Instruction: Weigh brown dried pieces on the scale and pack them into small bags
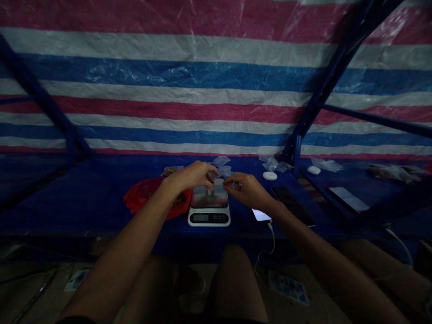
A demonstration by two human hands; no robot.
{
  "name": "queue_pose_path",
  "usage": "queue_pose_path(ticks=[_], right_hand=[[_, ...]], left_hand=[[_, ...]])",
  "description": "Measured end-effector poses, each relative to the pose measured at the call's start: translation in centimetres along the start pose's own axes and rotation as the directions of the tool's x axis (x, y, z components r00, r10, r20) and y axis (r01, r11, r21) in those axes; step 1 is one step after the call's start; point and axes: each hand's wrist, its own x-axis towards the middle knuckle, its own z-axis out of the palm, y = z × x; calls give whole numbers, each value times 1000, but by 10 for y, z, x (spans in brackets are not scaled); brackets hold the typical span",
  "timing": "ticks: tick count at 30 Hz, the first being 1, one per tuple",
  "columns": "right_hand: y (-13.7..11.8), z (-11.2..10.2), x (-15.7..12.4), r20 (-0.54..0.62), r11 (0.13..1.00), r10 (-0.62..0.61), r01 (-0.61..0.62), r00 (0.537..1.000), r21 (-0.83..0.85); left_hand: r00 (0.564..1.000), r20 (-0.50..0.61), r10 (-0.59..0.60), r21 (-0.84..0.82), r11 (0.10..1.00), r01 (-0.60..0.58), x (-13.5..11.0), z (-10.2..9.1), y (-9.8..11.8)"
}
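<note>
My left hand (198, 175) is over the back of a white kitchen scale (209, 219), its fingers curled down towards the thumb. Anything between those fingertips is too dark and small to make out. Just beneath, a small pale spot shows on the metal plate; I cannot tell whether it is an object or a reflection. My right hand (248, 189) is at the plate's right edge, with thumb and forefinger pinched together; what they hold, if anything, is unclear. A red plastic bag (137, 198) lies open left of the scale, with brownish bits inside, partly behind my left forearm.
Clear plastic bags (222, 167) lie behind the scale. To the right are a lit phone (261, 216) on a white cable, a dark tablet-like device (293, 206) and a white earbud case (270, 176). Blue metal posts (297, 139) frame the table; another person's leg shows at lower right.
</note>
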Motion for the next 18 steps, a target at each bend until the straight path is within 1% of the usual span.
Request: queue_pose_path(ticks=[3, 5, 8, 10, 12, 14, 15, 16, 17, 18], right_hand=[[1, 0, 7, -13, 998, -20, 20, 1000, 57], [1, 2, 13, -2, 995, -37, 37, 999, 91], [-2, 6, 25, 30, 992, -57, 54, 998, 115], [-5, 11, 33, 70, 994, -69, 63, 995, 89], [-7, 14, 38, 124, 996, -80, 74, 989, 54], [-7, 15, 41, 172, 996, -85, 79, 981, 43], [-7, 14, 42, 182, 995, -90, 81, 979, 55], [-5, 13, 43, 173, 994, -95, 83, 980, 78], [-4, 10, 44, 150, 991, -97, 81, 984, 108], [-2, 8, 45, 109, 987, -88, 72, 990, 141]], left_hand=[[1000, -1, -4, -34, 999, 4, 1, 3, -4], [999, -32, -15, -44, 999, 13, -1, 2, -5], [994, -107, -34, -55, 998, 28, -12, -7, -6], [984, -166, -68, -34, 997, 63, -24, -17, -12], [972, -181, -153, 7, 988, 156, -40, -26, -25], [950, -125, -286, 54, 954, 294, -57, -29, -45], [926, -80, -368, 69, 925, 374, -66, -27, -56], [897, -47, -439, 82, 893, 442, -73, -24, -67], [877, -33, -479, 115, 870, 480, -80, -20, -77], [876, -27, -481, 164, 862, 479, -84, -14, -85]])
